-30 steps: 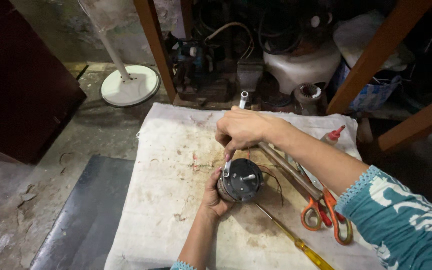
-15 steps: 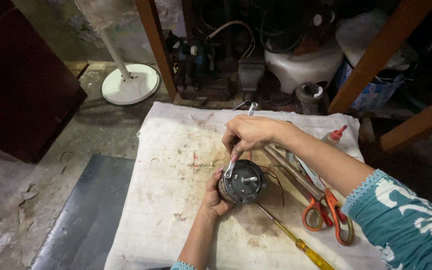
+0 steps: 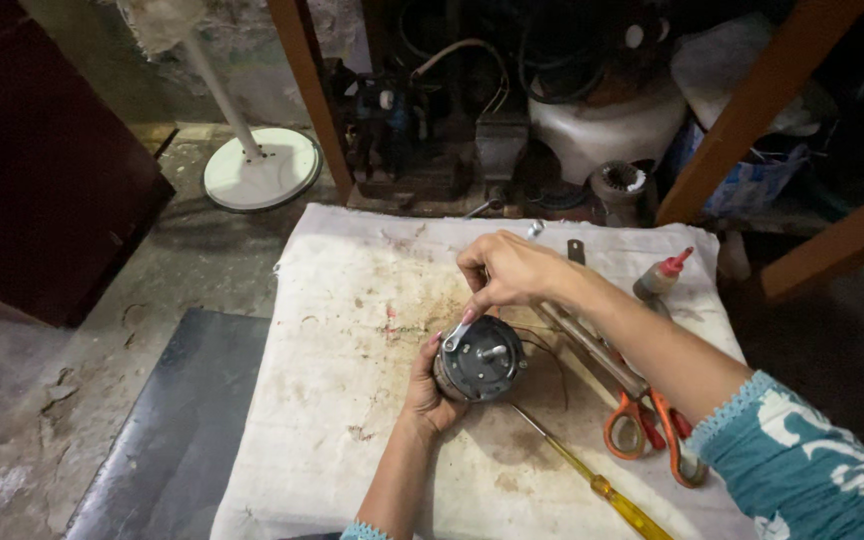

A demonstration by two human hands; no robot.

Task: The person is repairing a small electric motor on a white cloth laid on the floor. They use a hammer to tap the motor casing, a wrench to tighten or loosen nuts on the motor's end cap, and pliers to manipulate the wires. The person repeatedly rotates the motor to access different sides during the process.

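My left hand [image 3: 428, 385] cups a round dark motor [image 3: 481, 358] from the left and below, holding it on a stained white cloth [image 3: 352, 330]. A short shaft sticks up from the motor's face. My right hand [image 3: 504, 268] reaches over from the right and grips a small metal wrench [image 3: 455, 335] whose jaw sits on the motor's upper left rim. The wrench's upper part is hidden in my fingers.
Orange-handled scissors [image 3: 652, 430] and a yellow-handled screwdriver [image 3: 592, 480] lie on the cloth to the right. A small red-capped bottle [image 3: 658, 278] lies at the far right. A white fan base [image 3: 260, 167] stands on the floor behind; cluttered wooden shelving lies beyond.
My right hand has turned the wrench downward and to the left on the motor's rim. My left hand keeps the motor in place.
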